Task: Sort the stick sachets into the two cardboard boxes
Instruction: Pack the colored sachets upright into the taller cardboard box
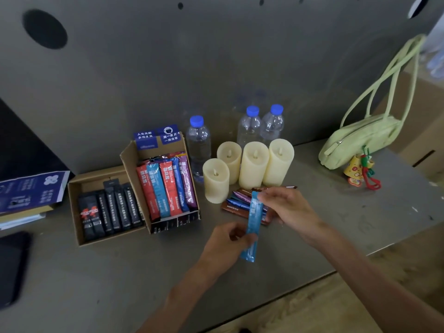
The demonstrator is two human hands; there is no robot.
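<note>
A light blue stick sachet (252,222) hangs upright between both hands above the grey table (120,272). My right hand (286,207) pinches its top end and my left hand (228,243) grips its lower part. Behind it lies a small pile of loose sachets (240,203), brown, blue and purple. The left cardboard box (74,207) holds several black sachets. The right cardboard box (127,164), with a blue printed flap, holds several red, blue and purple sachets standing side by side.
Several cream pillar candles (254,164) and three blue-capped water bottles (198,145) stand behind the pile. A pale green handbag (355,140) with charms lies at the right. A blue printed carton (31,191) and a black object (12,265) sit at the left edge.
</note>
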